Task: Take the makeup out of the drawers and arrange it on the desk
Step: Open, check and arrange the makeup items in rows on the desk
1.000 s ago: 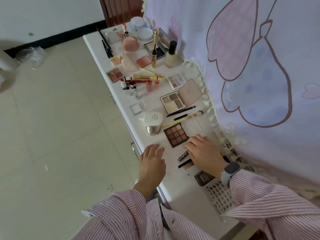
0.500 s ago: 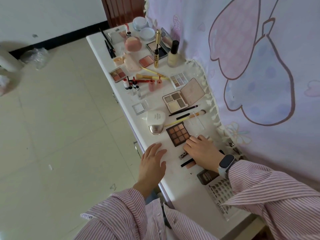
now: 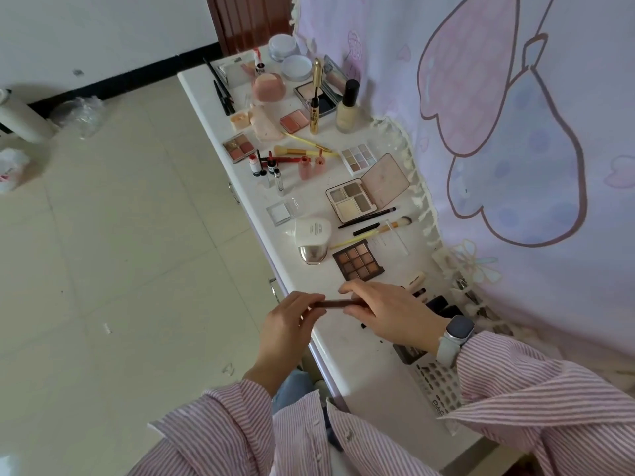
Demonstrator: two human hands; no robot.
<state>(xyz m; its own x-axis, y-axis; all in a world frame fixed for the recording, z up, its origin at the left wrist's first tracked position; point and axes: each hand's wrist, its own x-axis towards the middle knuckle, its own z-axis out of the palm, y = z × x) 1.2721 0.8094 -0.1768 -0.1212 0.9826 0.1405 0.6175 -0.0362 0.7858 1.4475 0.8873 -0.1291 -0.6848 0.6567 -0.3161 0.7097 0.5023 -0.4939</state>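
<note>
I'm standing in a home bedroom: makeup is covering the white desk point(image 3: 360, 352) beside a cartoon-printed curtain point(image 3: 515, 132).

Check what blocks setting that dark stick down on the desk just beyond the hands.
The brown palette lies just beyond the dark stick, held by left hand and right hand; bare desk shows nearer.

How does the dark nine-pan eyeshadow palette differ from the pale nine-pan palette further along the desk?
The dark palette holds brown and copper shades in a black frame; the pale palette holds pastel, whitish shades in a white frame. The dark palette lies nearer the hands; the pale palette lies beyond the open compact. Both lie flat, each a three-by-three grid.
</note>
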